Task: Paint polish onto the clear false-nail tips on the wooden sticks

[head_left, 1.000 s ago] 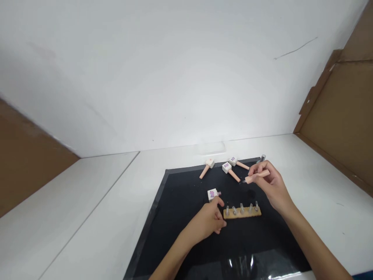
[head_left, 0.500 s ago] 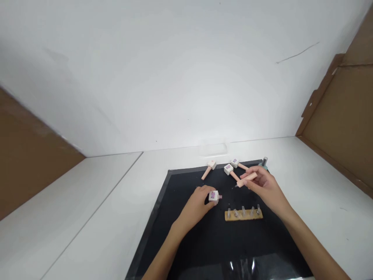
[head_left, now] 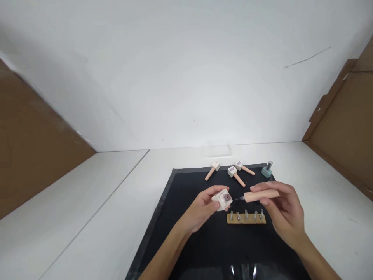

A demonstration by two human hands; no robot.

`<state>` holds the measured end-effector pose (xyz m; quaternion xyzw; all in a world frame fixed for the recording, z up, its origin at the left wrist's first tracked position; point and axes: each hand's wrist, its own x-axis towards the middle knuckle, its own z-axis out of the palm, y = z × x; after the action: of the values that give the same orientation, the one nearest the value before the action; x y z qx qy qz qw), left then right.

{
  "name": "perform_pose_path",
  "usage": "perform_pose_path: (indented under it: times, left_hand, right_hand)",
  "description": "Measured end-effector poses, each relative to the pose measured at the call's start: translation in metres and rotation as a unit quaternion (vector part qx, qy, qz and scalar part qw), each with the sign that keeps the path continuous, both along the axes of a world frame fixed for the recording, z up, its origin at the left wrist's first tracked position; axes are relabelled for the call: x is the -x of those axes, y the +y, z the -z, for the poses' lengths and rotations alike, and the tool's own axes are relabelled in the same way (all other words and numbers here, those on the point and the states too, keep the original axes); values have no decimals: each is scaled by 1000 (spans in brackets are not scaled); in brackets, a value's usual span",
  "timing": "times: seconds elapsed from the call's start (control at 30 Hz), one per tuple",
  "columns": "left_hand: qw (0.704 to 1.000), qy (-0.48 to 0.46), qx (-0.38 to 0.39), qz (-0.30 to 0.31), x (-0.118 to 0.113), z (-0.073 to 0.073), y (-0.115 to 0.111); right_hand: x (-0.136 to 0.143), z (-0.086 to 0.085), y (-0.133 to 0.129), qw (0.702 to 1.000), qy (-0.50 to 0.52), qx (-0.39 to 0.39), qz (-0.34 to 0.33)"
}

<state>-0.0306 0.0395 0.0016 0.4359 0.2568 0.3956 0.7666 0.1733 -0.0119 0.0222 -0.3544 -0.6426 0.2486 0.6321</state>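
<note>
Our left hand [head_left: 204,206] grips a small white bottle [head_left: 222,200], its open neck facing right. Our right hand [head_left: 281,212] pinches a pink brush cap [head_left: 261,195] lying sideways — tip pointing left, just beside the neck (not touching yet) — above the black mat [head_left: 186,233].

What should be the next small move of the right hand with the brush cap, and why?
Probably ease the brush cap leftward into the bottle. The left hand holds the bottle lifted and tilted, neck facing the brush tip, and the right hand holds the cap level, tip just short of the neck.
</note>
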Motion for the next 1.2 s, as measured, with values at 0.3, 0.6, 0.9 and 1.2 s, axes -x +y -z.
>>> perform_pose_path:
  times: [0.3,0.6,0.9,1.2]
  left_hand:
    - [1000,-14,25,-10,-5,6,0]
    - [1000,0,13,-24,-6,-1,-3]
    - [998,50,-13,-35,-7,-3,-5]
    - [993,86,-5,-83,-8,-6,-5]
  right_hand:
    - [2,-5,1,995,-50,-34,-85]
    - [3,-5,3,995,-49,8,-81]
    - [9,-3,6,991,-54,67,-100]
    - [12,-3,7,991,5,95,-95]
